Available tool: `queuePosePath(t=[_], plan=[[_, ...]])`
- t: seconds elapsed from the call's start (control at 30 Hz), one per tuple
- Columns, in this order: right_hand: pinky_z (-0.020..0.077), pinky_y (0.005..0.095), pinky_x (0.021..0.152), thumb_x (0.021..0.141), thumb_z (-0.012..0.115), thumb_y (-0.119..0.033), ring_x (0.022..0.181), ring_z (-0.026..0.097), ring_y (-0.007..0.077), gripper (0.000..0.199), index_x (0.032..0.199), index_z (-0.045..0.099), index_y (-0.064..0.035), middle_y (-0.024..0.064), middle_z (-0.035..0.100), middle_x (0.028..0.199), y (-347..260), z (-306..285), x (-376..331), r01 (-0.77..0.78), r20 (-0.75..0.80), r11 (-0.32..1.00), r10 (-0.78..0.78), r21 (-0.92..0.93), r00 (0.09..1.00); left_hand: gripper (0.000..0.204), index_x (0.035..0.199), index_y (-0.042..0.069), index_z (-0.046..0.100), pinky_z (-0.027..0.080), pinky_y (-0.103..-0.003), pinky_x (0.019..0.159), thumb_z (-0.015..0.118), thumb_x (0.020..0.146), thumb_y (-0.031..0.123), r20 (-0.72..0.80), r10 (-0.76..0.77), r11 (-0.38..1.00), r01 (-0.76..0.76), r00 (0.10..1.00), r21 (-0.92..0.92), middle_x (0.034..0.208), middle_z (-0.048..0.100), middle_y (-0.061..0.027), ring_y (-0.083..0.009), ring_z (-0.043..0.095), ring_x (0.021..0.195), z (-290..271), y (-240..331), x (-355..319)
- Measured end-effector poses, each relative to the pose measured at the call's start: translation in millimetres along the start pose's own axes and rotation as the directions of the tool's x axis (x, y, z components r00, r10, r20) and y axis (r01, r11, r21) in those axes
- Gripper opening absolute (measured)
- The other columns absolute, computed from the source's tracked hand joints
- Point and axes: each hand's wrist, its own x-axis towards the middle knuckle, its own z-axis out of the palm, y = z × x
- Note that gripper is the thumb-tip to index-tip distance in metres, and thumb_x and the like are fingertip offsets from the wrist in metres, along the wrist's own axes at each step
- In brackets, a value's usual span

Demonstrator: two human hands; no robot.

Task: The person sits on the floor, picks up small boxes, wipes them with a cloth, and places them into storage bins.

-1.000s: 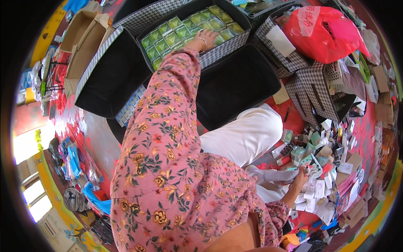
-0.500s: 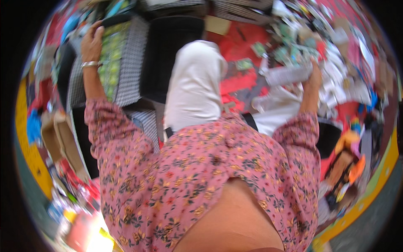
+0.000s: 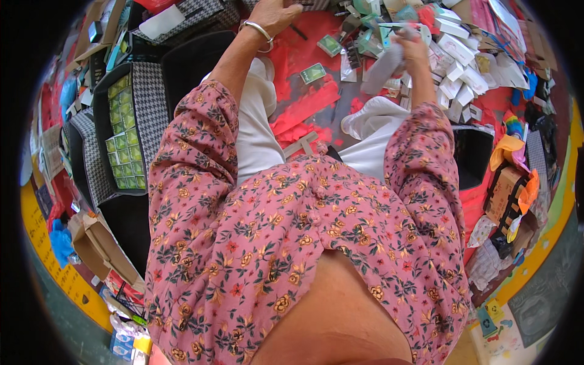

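Observation:
My left hand (image 3: 272, 16), with a silver bangle at the wrist, reaches the top edge of the view beside a houndstooth box (image 3: 315, 5). Its thumb points right, but the other fingers are mostly cut off, so its grip cannot be seen. My right hand (image 3: 415, 53) is closed round a long, pale, translucent pack (image 3: 382, 72), blurred by motion. Under and around it lie greenish plastic pieces (image 3: 370, 38) and a pile of small white boxes (image 3: 456, 50). Two small green packets (image 3: 313, 73) lie on the red floor covering between my hands.
At my left stands a black-lined houndstooth bin (image 3: 149, 97) holding rows of green packets (image 3: 126, 131), beside another black bin (image 3: 188, 67). An open cardboard box (image 3: 100, 243) is further back. At right are a black container (image 3: 473, 157) and an orange-and-brown carton (image 3: 504, 191).
My left hand has left the rim of the bin with green packets and moved right and forward. The right hand, still holding the pale pack, has shifted left and forward; the view has turned.

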Motion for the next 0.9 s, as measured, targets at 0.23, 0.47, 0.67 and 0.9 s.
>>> queuePosePath(t=[0.23,0.47,0.67,0.9], plan=[[0.0439,0.0434,0.08,0.072,0.064,-0.031,0.096,0.055,0.0395,0.056,0.117,0.048,-0.0016,0.0253,0.057,0.105,100,174,-95,0.385,0.557,0.729,-0.006,-0.566,0.831,0.04,0.114,0.008,0.05,0.046,-0.03,0.075,0.056,0.076,0.015,-0.075,0.254,0.886,-0.2,0.964,0.419,0.094,0.063,-0.0102,-0.0218,0.061,0.087,15,35,-64],[0.0435,0.0433,0.08,0.072,0.063,-0.028,0.094,0.055,0.0399,0.056,0.117,0.045,-0.0019,0.0249,0.057,0.103,150,206,-137,0.347,0.507,0.686,0.037,-0.639,0.861,0.07,0.132,0.007,0.031,0.03,-0.054,0.088,0.06,0.069,0.018,0.081,0.302,0.788,-0.297,0.95,0.54,0.081,0.057,-0.0082,-0.0239,0.058,0.078,25,72,-93],[0.043,0.0432,0.079,0.071,0.063,-0.025,0.092,0.055,0.0403,0.056,0.118,0.042,-0.0023,0.0246,0.057,0.101,162,202,-139,0.316,0.479,0.736,0.012,-0.599,0.878,0.067,0.132,0.004,0.03,0.022,-0.06,0.095,0.059,0.072,0.014,0.124,0.197,0.901,-0.229,0.973,0.368,0.089,0.057,-0.0147,-0.031,0.06,0.086,18,71,-100],[0.0426,0.0431,0.079,0.071,0.062,-0.021,0.09,0.055,0.0407,0.057,0.118,0.038,-0.0026,0.0242,0.057,0.099,173,177,-139,0.138,0.251,0.884,-0.024,-0.447,0.968,0.059,0.112,0.007,0.047,0.035,-0.051,0.081,0.07,0.06,0.019,0.166,0.116,0.773,-0.194,0.979,0.604,0.083,0.062,-0.0125,-0.0252,0.061,0.08,5,68,-76]])
